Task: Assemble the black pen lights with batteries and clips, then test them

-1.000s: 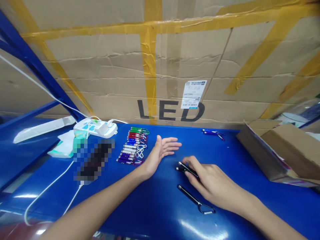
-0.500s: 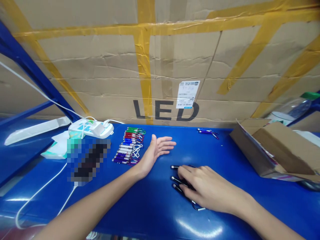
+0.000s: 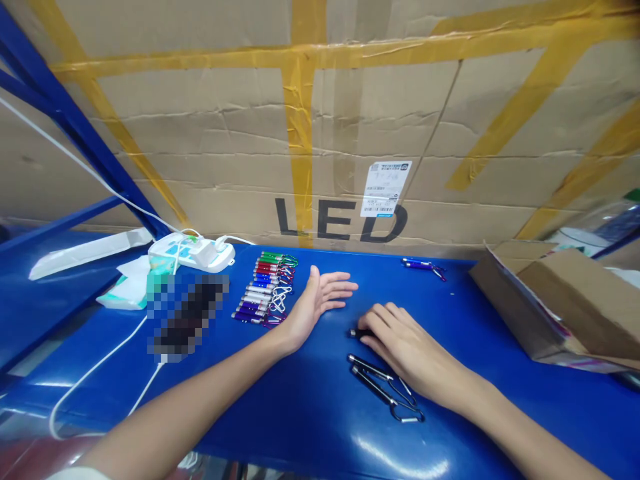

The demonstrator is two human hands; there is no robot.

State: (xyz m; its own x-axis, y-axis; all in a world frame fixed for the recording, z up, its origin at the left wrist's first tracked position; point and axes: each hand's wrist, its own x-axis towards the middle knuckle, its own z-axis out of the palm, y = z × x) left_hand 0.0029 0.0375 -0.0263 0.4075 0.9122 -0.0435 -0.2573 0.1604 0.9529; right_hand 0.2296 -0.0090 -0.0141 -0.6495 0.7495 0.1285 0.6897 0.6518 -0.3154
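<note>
My left hand is open, its fingers stretched out to the right and its edge on the blue table. Beside it on the left lies a row of small keychain flashlights in green, red, blue, silver and purple, each with a carabiner clip. My right hand has its fingers curled over a black keychain flashlight; only that flashlight's tip shows. Just in front of this hand two more black flashlights with black carabiners lie side by side on the table.
Blue keychain flashlights lie near the back edge. An open cardboard box stands at the right. On the left are a power strip with white cables, a tissue pack and a blurred-out dark object. A large carton stands behind the table.
My right hand has moved slightly away from me, uncovering two black flashlights and keeping its fingers on the farthest one. My left hand stays open in place. The view has shifted a little.
</note>
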